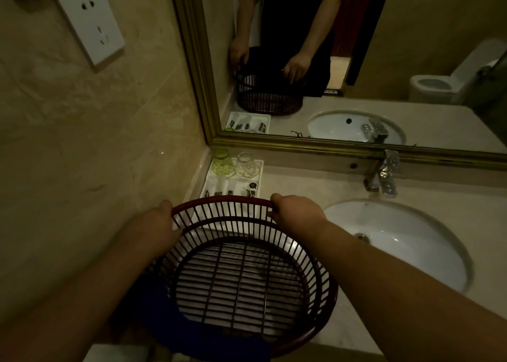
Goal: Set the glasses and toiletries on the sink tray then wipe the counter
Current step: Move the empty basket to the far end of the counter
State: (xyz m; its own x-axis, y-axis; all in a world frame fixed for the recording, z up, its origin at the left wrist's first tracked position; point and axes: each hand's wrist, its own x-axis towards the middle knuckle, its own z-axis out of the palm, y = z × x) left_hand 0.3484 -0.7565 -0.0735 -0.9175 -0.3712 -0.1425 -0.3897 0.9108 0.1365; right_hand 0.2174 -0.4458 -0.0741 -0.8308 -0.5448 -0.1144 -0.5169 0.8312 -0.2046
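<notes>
Head view: left hand [157, 221] gripped round dark-red slatted plastic basket [219, 199] at rim; beyond, green glass [222, 162] and clear glass [247, 165] stood on white compartment tray [219, 182]; right hand [295, 212] gripped opposite rim, likely to clear beige counter [315, 183].

wall socket [89, 22] upper left | gold-framed mirror [411, 32] | faucet [384, 173] behind white sink [397, 238] | toilet [439, 86] reflected in mirror
</notes>
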